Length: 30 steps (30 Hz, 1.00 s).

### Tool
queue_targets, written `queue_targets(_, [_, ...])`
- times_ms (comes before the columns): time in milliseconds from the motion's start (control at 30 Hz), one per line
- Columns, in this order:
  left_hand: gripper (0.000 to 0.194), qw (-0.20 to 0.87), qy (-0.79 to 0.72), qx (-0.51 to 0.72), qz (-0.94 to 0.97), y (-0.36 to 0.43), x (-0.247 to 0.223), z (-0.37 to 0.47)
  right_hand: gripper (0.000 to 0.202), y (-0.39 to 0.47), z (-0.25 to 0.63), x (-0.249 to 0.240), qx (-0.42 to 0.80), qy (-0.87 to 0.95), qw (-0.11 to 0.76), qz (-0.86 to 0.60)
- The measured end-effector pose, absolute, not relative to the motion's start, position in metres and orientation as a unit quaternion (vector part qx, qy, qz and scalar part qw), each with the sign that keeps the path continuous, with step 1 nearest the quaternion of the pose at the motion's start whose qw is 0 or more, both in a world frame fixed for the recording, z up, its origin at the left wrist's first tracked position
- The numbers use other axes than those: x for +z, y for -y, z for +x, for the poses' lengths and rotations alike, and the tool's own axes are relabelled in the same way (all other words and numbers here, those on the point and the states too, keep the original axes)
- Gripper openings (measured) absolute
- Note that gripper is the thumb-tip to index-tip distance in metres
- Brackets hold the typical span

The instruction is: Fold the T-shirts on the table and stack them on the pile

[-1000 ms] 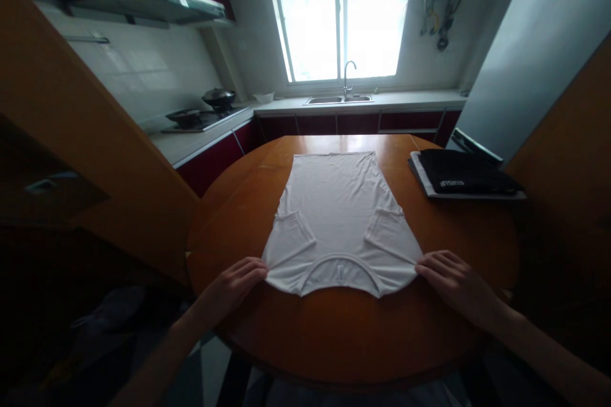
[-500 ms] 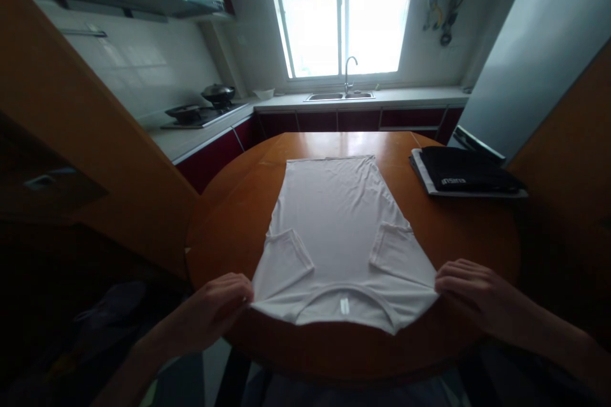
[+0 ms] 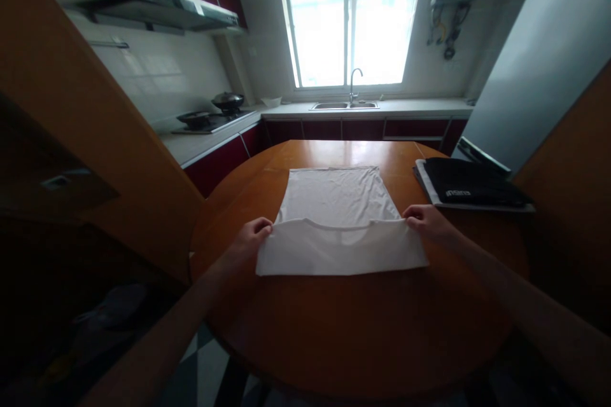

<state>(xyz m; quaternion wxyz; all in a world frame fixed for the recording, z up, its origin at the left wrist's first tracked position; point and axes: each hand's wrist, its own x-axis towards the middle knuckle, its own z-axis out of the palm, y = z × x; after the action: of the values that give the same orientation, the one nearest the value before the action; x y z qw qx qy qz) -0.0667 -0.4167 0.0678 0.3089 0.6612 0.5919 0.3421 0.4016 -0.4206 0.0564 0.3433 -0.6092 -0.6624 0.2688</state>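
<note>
"What's nearest to you?"

"The front of the table (image 3: 344, 337), then the white shirt (image 3: 340, 247) lying on it, its near part doubled over in a straight band."

"And your grip?"

"Your left hand (image 3: 252, 234) pinches one end of the band's far edge, your right hand (image 3: 422, 219) the other — the cloth looks taut between them, with the neckline (image 3: 338, 227) dipping in the middle. I can't tell whether that edge is clear of the layer below."

"What could go wrong for you there?"

"A crooked fold, I'd judge, if one hand travels further or lets go sooner. Pull too hard and the whole shirt may slide on that glossy top. The sleeves are hidden, so you could have them bunching inside."

"And past your hands?"

"The shirt's far part lies flat but creased toward your right; pressing cloth onto those creases might set them. Beyond your right hand sits a dark folded garment (image 3: 477, 183) on a paler layer (image 3: 427, 186) — apart from you, though a wide sweep could nudge it. The sink (image 3: 329, 105) is well beyond."
</note>
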Motion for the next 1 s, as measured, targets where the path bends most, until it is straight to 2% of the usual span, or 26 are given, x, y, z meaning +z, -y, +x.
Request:
queue_targets(167, [0.045,0.359,-0.607,0.268,0.656,0.396,0.047,-0.074,0.023,0.394,0.403,0.033,0.327,0.64,0.301,-0.627])
queue_targets(300, [0.047,0.363,-0.593,0.278,0.663,0.394,0.055,-0.081,0.03,0.395,0.414,0.032,0.355,0.653,0.297,-0.599])
queue_targets(467, [0.044,0.333,-0.579,0.306,0.679,0.368,0.071,-0.081,0.03,0.384,0.425,0.051,0.336,0.66,0.332,-0.585])
queue_targets(733, [0.037,0.272,-0.591,0.272,0.709,0.339,0.051,-0.069,0.025,0.361,0.42,0.029,0.345,0.632,0.355,-0.596])
queue_targets(1000, [0.037,0.227,-0.593,0.293,0.715,0.316,0.053,-0.073,0.028,0.344,0.424,0.047,0.315,0.64,0.362,-0.6])
